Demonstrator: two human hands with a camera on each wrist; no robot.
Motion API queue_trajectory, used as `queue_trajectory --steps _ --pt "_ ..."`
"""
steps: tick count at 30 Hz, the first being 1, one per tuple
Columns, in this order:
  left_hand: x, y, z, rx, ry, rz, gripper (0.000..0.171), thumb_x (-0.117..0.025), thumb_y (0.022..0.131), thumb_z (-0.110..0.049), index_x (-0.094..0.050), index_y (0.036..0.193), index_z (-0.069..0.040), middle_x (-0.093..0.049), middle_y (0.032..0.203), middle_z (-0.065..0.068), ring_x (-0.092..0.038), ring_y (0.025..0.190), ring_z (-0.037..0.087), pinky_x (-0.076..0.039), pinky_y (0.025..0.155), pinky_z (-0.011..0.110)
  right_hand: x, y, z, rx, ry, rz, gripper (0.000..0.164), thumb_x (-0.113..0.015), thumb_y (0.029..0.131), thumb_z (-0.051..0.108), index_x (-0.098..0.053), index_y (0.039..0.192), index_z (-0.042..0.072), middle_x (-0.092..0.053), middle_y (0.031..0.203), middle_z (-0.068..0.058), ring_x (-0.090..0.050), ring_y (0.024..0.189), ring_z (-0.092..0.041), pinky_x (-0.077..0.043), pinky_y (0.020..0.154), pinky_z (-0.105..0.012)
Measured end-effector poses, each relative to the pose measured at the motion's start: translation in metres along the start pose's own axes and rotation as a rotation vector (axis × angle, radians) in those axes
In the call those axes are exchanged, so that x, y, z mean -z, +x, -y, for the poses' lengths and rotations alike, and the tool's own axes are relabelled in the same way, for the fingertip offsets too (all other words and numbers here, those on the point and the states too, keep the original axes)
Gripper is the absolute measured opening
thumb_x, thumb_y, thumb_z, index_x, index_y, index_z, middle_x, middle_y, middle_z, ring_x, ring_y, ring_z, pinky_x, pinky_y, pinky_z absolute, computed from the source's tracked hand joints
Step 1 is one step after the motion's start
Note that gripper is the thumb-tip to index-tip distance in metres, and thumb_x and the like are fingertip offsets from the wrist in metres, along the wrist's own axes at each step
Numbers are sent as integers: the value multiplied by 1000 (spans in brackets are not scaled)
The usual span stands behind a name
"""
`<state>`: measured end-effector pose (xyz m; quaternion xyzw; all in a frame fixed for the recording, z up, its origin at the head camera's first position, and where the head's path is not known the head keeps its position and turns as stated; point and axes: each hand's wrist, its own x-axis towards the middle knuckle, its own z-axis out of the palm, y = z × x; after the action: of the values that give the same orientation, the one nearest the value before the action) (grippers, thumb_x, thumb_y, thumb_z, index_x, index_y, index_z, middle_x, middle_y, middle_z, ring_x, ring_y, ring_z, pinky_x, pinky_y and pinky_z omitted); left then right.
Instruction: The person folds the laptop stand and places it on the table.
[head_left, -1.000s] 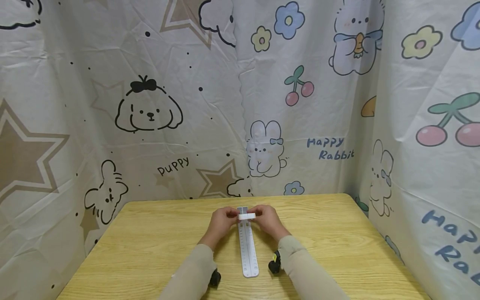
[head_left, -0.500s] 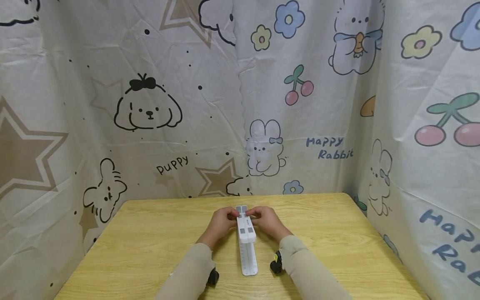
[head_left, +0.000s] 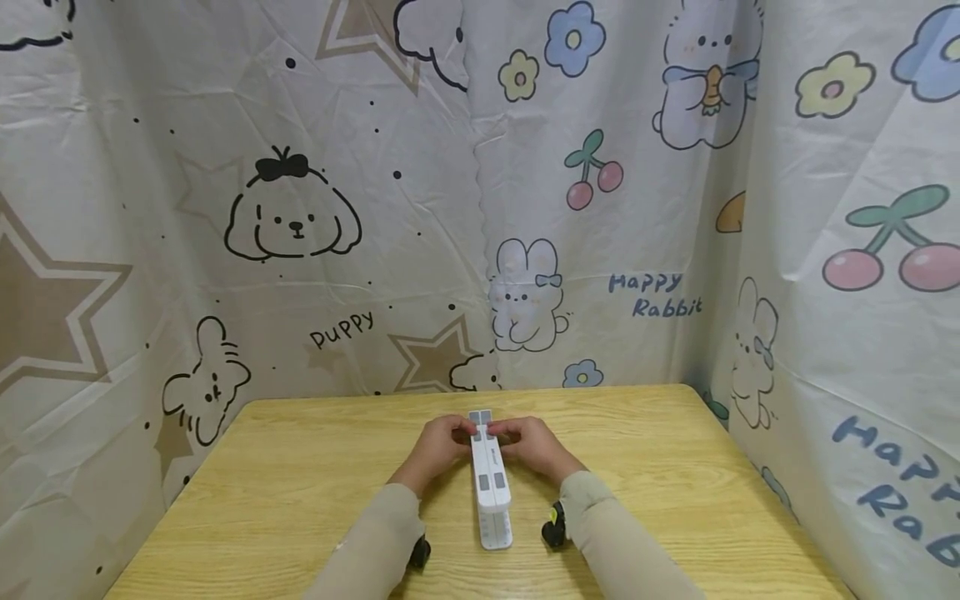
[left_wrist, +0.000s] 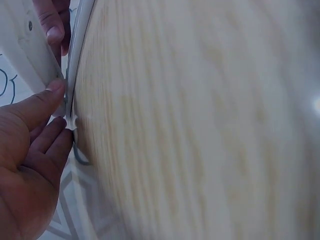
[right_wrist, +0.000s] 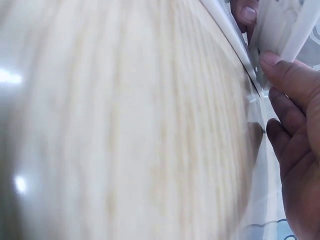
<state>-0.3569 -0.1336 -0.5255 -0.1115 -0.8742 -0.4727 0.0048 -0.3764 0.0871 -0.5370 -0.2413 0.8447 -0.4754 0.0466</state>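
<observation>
A white folding stand (head_left: pixel 490 467) with grey pads lies lengthwise in the middle of the table. Its upper arm slants over the long base plate (head_left: pixel 495 531), whose near end shows beneath it. At the far end, my left hand (head_left: pixel 437 447) pinches the stand from the left, and my right hand (head_left: pixel 534 446) does so from the right. The left wrist view shows that thumb against the raised white arm (left_wrist: pixel 30 55), with the fingers below by the base. In the right wrist view the other thumb presses the same arm (right_wrist: pixel 285 30) from its side.
The stand rests on a wooden table (head_left: pixel 315 483) with light grain. A printed curtain (head_left: pixel 420 200) hangs close behind the table and along its sides. Small black devices (head_left: pixel 553 525) sit at both wrists, just above the tabletop.
The stand's upper arm has swung from upright down toward me, now covering most of the base plate. Both hands have stayed at the far end.
</observation>
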Motion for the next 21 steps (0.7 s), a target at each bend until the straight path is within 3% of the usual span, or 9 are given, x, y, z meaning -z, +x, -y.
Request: queue_trajectory --steps 12,21 --pt "3 -1 5 -94 20 78 31 -82 78 6 -72 105 -4 -68 126 12 -61 125 33 -46 112 49 8 0 0 20 -49 106 44 -81 87 8 -72 129 13 -63 143 0 -55 136 -24 -47 112 -43" --pt "5 -2 9 -73 32 116 35 -86 77 2 -75 110 -8 -65 138 10 -56 134 34 -43 116 48 9 0 -1 52 -111 151 52 -84 83 5 -70 132 12 -59 147 -1 -52 140 -26 -43 116 -45"
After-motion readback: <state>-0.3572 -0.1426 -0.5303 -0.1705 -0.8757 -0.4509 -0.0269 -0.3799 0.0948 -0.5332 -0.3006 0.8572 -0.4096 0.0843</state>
